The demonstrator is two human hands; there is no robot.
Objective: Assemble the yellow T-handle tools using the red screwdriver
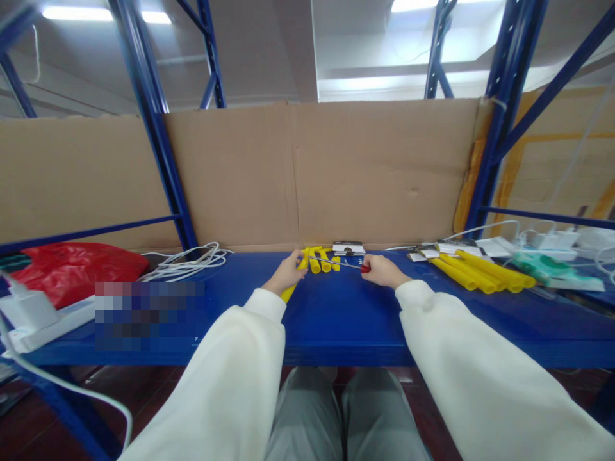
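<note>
Over the middle of the blue table, my left hand [287, 274] is closed around a yellow tube [288, 294], whose lower end sticks out beneath the fingers. My right hand [383, 271] grips the red handle of a screwdriver [342, 264]. Its long metal shaft points left, with the tip near my left hand; whether it touches the tube I cannot tell. Several short yellow pieces [325, 265] lie just behind the shaft. A small black-and-white box [348, 248] sits behind them, against the cardboard.
Several longer yellow tubes [480, 272] lie at the right, beside a green-and-white packet [552, 267] and white chargers [552, 239]. On the left are a red plastic bag [79, 269], a coiled white cable [192, 261] and a white power strip [52, 325]. Cardboard [375, 173] walls the back between blue posts [156, 128].
</note>
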